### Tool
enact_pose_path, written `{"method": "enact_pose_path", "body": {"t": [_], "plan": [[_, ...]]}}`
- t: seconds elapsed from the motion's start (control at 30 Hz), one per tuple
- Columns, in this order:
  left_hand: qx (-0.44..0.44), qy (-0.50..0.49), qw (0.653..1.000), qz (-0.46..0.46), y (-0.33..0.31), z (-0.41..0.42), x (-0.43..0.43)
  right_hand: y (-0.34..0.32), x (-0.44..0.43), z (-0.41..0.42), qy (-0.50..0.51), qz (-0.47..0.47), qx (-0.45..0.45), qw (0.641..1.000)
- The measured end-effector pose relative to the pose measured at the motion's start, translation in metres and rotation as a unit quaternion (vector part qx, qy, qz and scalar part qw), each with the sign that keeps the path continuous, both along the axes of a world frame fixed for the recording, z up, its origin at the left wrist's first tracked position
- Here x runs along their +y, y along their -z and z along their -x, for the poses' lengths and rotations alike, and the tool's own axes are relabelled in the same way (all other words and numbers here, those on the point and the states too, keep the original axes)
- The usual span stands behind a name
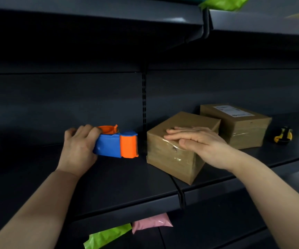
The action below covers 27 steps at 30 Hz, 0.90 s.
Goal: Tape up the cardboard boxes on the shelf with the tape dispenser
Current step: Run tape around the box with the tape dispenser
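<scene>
1. Left hand [79,148]: grips blue-orange tape dispenser [117,143], on shelf [127,178], left of boxes.
2. Right hand [197,141]: flat, fingers straight, pressing near box [177,150]; clear tape on its near face.
3. Far box [238,124]: right, behind, labelled.

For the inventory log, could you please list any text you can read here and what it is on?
No text is readable.
The white label on the rear cardboard box: print too blurred to read.
The tape dispenser and the front cardboard box: no markings visible.
</scene>
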<state>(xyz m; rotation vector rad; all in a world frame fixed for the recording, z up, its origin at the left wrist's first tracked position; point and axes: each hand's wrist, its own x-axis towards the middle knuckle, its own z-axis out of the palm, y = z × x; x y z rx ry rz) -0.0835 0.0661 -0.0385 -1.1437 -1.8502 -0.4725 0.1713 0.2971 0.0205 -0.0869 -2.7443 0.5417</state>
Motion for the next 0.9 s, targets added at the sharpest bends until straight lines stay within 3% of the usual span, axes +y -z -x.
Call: {"method": "enact_pose_path", "body": {"t": [0.27,0.4,0.73,0.9], "plan": [[-0.012,-0.011,0.999,0.027,-0.001,0.004,0.012,-0.007,-0.005,0.000,0.008,0.023,0.010,1.000],[0.007,-0.012,1.000,0.024,0.004,0.005,0.011,-0.013,-0.012,0.002,0.041,-0.061,0.007,0.997],[0.014,-0.040,0.999,-0.015,-0.002,-0.002,0.038,-0.012,-0.015,0.003,0.053,-0.085,0.004,0.995],[0.015,0.001,1.000,-0.007,0.000,-0.007,0.030,-0.009,0.005,-0.003,0.004,0.004,-0.021,1.000]]}}
